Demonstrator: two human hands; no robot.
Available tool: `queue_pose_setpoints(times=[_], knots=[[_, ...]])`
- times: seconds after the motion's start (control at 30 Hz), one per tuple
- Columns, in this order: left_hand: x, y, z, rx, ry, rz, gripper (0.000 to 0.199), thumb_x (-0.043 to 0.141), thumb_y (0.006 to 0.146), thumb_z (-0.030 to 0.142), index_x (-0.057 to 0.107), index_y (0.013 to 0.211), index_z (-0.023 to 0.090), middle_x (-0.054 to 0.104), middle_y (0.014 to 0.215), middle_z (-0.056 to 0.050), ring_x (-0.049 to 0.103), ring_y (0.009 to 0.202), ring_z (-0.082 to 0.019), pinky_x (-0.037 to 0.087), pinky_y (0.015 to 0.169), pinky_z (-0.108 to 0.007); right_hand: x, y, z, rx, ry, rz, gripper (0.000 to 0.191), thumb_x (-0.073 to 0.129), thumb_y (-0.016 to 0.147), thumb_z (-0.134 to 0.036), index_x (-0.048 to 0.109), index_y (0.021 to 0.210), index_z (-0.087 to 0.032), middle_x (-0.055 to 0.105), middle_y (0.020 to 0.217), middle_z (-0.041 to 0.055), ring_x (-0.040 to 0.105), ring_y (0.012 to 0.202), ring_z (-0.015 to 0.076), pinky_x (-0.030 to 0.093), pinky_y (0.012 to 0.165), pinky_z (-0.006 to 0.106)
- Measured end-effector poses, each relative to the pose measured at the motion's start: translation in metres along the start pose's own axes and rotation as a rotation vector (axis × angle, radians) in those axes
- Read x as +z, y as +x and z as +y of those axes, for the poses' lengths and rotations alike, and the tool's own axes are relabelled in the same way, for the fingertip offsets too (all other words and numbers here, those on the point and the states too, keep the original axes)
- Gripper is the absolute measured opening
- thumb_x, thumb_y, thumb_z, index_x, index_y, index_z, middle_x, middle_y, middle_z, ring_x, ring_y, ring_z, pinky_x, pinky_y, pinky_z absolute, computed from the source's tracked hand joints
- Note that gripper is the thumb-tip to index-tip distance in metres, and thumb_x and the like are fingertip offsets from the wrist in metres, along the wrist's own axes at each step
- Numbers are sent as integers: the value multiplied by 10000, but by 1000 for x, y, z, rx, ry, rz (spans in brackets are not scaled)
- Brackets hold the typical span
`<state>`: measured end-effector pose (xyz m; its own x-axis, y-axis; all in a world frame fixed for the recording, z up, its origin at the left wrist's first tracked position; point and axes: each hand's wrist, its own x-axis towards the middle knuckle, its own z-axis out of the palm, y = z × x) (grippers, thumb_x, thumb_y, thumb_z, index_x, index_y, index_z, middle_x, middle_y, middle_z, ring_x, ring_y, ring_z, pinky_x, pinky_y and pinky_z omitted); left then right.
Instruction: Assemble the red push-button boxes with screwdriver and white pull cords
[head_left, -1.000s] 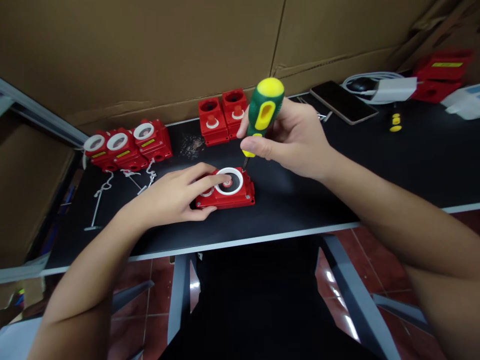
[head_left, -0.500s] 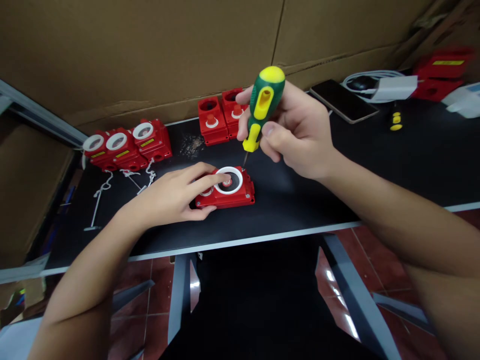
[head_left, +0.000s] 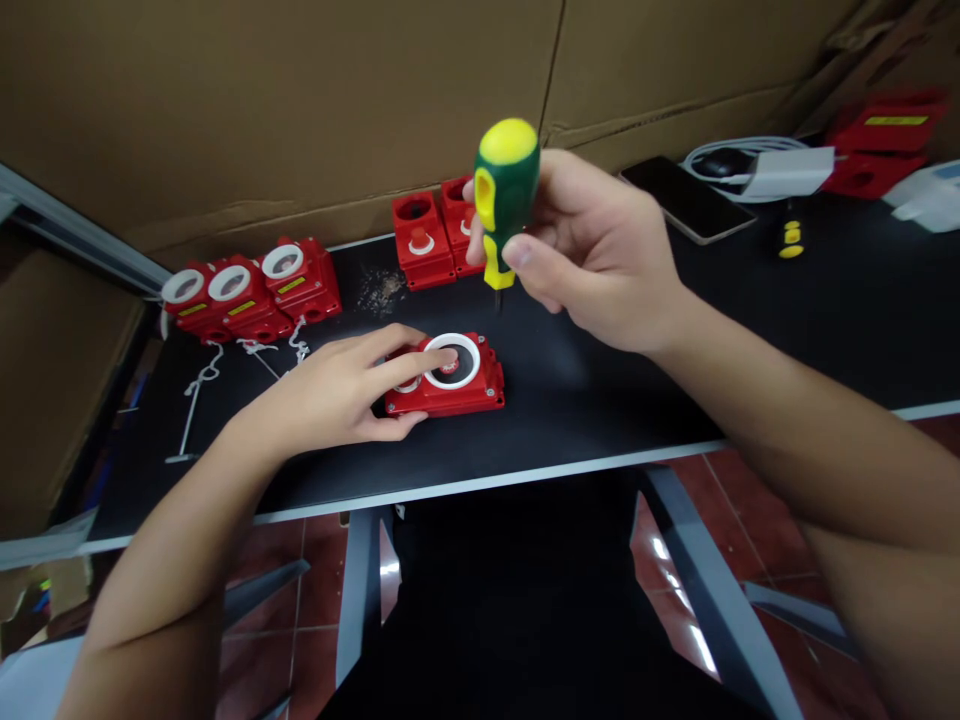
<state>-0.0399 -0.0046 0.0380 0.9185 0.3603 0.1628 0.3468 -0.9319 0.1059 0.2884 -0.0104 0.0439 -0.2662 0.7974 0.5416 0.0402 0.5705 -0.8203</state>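
While the right hand (head_left: 600, 250) grips the screwdriver (head_left: 516, 190), the tip raised off the red housing (head_left: 457, 402), that housing lies toward seven o'clock from it, long axis roughly nine-to-three. The left hand (head_left: 330, 390), nearer, clasps its nine-o'clock end.

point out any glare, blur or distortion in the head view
Head view: glare streaks the floor; far-right boxes look blurred; the screwdriver has a soft-looking shaft; wide-angle stretch seems to swell the arms toward the lower corners; shadows barely show on the dark table
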Motion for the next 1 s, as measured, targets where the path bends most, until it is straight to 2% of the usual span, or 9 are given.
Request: queue_pose_setpoints(times=[0.1,0.23,0.3,0.37,0.43,0.53,0.7,0.83,1.0], knots=[[0,0,0,-5,-1,-11,479,688,1228,393,659,1687,259,760,1563,-170,836,1273,-318,711,1048,-398,-2,0,-3,4,-42,88,546,820,1061,-792,728,1237,-283,828,1176,73,621,702,153,507,557,324],[-1,0,0,-11,-6,-9,501,716,1198,365,664,1685,259,759,1558,-173,839,1259,-326,714,1034,-398,-8,1,-11,17,-192,117,391,868,1027,-664,731,1100,-305,829,1029,46,718,821,222,621,802,407],[-2,0,0,-15,-3,-11,518,714,1188,351,655,1693,254,758,1557,-175,839,1248,-325,713,1029,-400,-13,3,-13,70,-368,6,293,907,1010,-546,741,974,-306,848,966,44,747,864,249,623,929,448],[-2,0,0,-22,6,-23,516,706,1188,352,651,1692,253,756,1561,-175,838,1244,-316,708,1025,-394,-17,5,-11,127,-550,-180,202,915,987,-420,784,904,-291,867,934,40,773,882,267,601,986,470],[-2,0,0,-31,15,-35,500,704,1188,355,655,1676,255,756,1563,-171,836,1243,-305,701,1019,-383,-19,7,-8,171,-675,-352,114,909,969,-359,852,938,-265,883,938,29,793,886,272,572,960,457],[-1,-1,1,-41,21,-40,505,709,1180,344,654,1675,259,756,1565,-171,830,1249,-301,694,1019,-378,-15,8,-3,229,-799,-470,119,910,979,-343,903,1014,-229,885,945,27,791,868,261,506,862,397],[-1,-1,1,-25,27,-6,489,703,1193,351,659,1670,252,765,1542,-171,835,1199,-302,693,983,-376,-2,5,-1,225,-910,-477,101,868,1024,-305,894,989,-214,854,896,39,730,796,234,402,785,365],[0,-1,0,-27,17,3,527,737,1173,357,663,1687,266,771,1532,-162,841,1207,-308,699,996,-373,2,4,-2,182,-927,-480,100,828,1001,-295,899,999,-224,866,909,52,748,831,251,394,777,363],[0,-1,1,-13,23,-2,526,716,1189,367,645,1698,254,773,1549,-168,845,1238,-307,705,1012,-372,6,5,-4,200,-981,-510,126,839,940,-295,901,1021,-220,816,811,41,709,762,245,369,731,362]])
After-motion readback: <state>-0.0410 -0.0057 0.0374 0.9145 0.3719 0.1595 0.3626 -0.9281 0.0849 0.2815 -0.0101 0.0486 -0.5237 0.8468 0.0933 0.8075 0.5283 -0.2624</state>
